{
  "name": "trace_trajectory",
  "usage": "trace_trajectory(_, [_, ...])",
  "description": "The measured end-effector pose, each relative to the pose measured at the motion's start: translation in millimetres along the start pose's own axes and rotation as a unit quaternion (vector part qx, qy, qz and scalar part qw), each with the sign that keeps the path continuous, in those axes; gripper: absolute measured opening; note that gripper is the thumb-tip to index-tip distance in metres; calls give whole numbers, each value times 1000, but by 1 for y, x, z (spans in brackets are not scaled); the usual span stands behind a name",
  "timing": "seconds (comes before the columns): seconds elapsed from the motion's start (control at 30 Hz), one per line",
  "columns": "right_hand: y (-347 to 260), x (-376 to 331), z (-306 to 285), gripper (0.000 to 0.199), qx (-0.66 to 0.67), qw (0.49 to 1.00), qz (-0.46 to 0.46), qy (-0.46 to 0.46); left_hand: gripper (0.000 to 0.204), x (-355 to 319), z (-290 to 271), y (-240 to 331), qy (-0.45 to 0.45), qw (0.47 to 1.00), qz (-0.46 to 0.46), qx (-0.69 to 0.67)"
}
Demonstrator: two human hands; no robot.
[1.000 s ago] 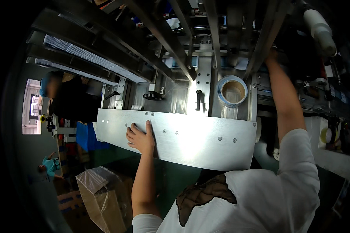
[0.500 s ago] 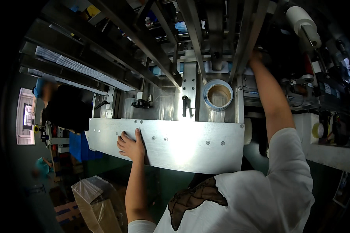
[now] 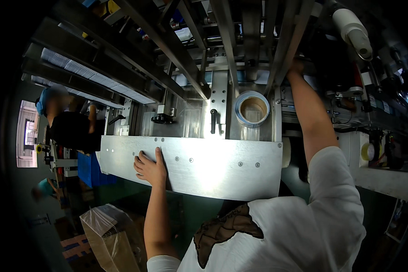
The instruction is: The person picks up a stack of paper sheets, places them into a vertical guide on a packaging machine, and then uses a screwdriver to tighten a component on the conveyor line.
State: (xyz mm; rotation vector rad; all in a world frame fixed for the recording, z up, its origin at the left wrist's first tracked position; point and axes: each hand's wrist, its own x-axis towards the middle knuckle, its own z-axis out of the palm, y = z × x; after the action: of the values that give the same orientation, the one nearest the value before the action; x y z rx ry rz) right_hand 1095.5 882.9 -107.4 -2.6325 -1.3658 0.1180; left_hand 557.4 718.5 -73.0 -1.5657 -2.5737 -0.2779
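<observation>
My left hand lies flat with its fingers spread on a bare metal panel along the machine's front. My right arm stretches far forward on the right side, and my right hand is in shadow beside a slanting metal bar. Its fingers are hidden there, so what it touches cannot be made out. Between the two arms, behind the panel, a roll of light blue tape or label stock with a brown core sits on the machine bed. A black clamp lever stands to the left of that roll.
Slanting metal rails cross above the bed, with stacked white sheets at the left. A white roll hangs at upper right. Co-workers are at the left near a blue bin. A plastic-lined carton stands at lower left.
The view has shifted slightly. The co-worker in black at the left has moved, and a forearm now shows. My left hand stays on the panel and my right arm remains stretched forward.
</observation>
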Motion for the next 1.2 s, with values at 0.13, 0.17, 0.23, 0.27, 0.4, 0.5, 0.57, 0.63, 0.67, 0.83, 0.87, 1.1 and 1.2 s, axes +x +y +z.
trace_trajectory(0.13, [-6, -13, -22, 43, 14, 998, 34, -42, 75, 0, 0, 0, 0, 1000, -4, -1])
trace_trajectory(0.17, [-6, -16, -27, 43, 33, 997, 56, -48, 75, 1, -1, 1, 1, 1000, -5, -3])
trace_trajectory(0.23, [-3, -26, -36, 43, 96, 993, 64, -38, 74, 1, 0, -1, -1, 1000, -10, -4])
trace_trajectory(0.27, [0, -29, -38, 43, 127, 989, 68, -33, 74, 1, 0, -2, 2, 1000, -11, -5])
trace_trajectory(0.4, [34, -38, -14, 37, 245, 966, 11, 87, 74, 1, 1, 1, 7, 1000, -8, -11])
trace_trajectory(0.5, [41, -58, -10, 31, 282, 954, -19, 99, 74, 0, 1, -1, 11, 1000, -8, -13])
trace_trajectory(0.57, [44, -74, -10, 28, 292, 948, -47, 118, 73, -1, 0, 0, 11, 1000, -8, -15])
trace_trajectory(0.63, [46, -85, -11, 25, 321, 936, -74, 124, 73, -1, -2, 0, 8, 1000, -9, -17])
trace_trajectory(0.67, [47, -89, -12, 24, 335, 929, -86, 128, 73, -1, -2, 0, 9, 1000, -11, -15])
trace_trajectory(0.83, [54, -116, -24, 22, 366, 924, -79, 82, 72, 0, -1, 3, 14, 1000, -18, -18])
trace_trajectory(0.87, [54, -121, -26, 22, 378, 920, -72, 73, 72, 0, -3, 3, 11, 999, -25, -17])
trace_trajectory(1.1, [66, -155, -6, 18, 444, 892, -63, 58, 74, 2, 4, -2, 10, 999, -44, 9])
trace_trajectory(1.2, [71, -166, -13, 18, 401, 907, -81, 97, 73, 3, 4, 0, 14, 999, -40, 22])
